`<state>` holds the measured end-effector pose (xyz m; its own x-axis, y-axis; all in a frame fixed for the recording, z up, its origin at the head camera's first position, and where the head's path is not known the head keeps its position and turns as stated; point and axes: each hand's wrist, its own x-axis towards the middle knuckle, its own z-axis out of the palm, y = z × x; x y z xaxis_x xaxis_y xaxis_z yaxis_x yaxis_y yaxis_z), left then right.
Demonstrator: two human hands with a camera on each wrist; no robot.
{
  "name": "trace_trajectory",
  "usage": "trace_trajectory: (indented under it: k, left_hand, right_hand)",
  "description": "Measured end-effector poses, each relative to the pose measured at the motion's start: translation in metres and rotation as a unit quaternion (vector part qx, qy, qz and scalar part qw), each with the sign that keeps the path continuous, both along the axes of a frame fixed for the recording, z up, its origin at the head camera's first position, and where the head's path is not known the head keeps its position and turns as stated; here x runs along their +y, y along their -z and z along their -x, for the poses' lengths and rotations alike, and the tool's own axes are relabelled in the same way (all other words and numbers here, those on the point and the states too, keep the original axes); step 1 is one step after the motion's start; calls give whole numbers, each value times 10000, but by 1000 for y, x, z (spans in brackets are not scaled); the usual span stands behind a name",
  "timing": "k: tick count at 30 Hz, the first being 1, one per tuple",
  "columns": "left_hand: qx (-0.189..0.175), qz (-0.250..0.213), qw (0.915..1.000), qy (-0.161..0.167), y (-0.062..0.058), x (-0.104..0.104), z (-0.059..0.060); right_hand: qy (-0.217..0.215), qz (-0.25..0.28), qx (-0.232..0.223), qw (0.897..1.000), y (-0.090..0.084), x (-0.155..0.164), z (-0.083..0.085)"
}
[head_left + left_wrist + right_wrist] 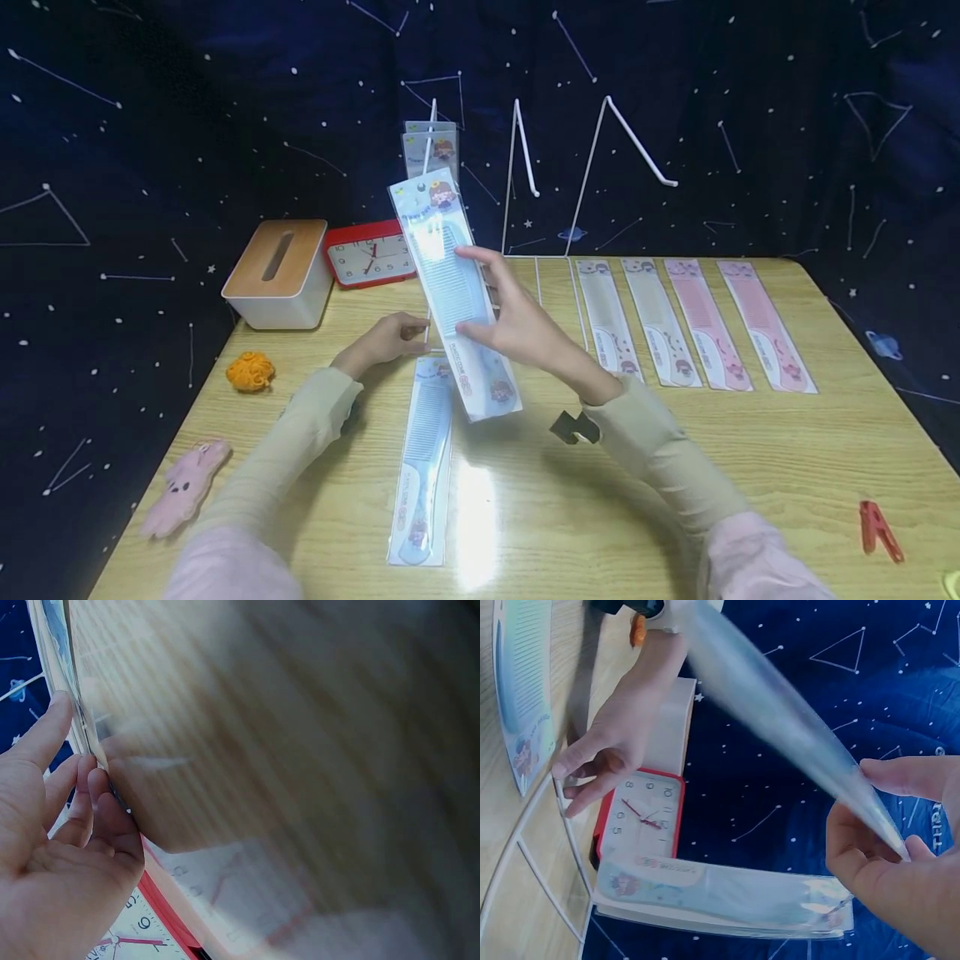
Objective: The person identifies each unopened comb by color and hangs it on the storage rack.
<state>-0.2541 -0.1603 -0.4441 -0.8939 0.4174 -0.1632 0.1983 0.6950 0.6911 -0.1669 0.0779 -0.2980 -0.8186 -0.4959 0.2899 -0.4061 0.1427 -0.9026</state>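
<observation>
My right hand (510, 321) pinches a packaged blue comb (450, 283) between thumb and fingers and holds it raised and tilted above the wooden table (675, 483). In the right wrist view the same pack (780, 712) runs blurred from my right hand (885, 870). My left hand (386, 337) lies low on the table, its fingers touching the base wire (562, 817) of a white wire rack (525, 158). A second blue comb pack (422, 467) lies flat in front of it. More comb packs (429, 143) hang on the rack's left hook.
Several beige and pink comb packs (686, 325) lie in a row at the right. A tissue box (279, 271), red clock (367, 252), orange ball (251, 371) and pink toy (183, 487) sit left. A black clip (573, 427) and red peg (879, 529) lie nearer.
</observation>
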Motion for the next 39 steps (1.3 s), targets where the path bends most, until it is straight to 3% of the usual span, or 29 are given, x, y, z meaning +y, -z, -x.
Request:
trace_trajectory:
  k: [6, 16, 22, 33, 39]
  left_hand:
    - [35, 85, 10000, 22, 1, 1, 1]
    - [13, -4, 10000, 91, 0, -1, 4]
    - [-43, -120, 9999, 68, 2, -1, 2]
    - [57, -119, 9997, 189, 2, -3, 1]
    - [18, 8, 9999, 146, 2, -3, 2]
  right_hand:
    - [170, -43, -133, 9998, 3, -5, 16]
    - [188, 509, -697, 9961, 14, -21, 78]
    - [245, 81, -781, 9966, 25, -24, 99]
    - [234, -823, -905, 9922, 47, -20, 100]
    - [201, -1007, -1043, 9892, 67, -13, 80]
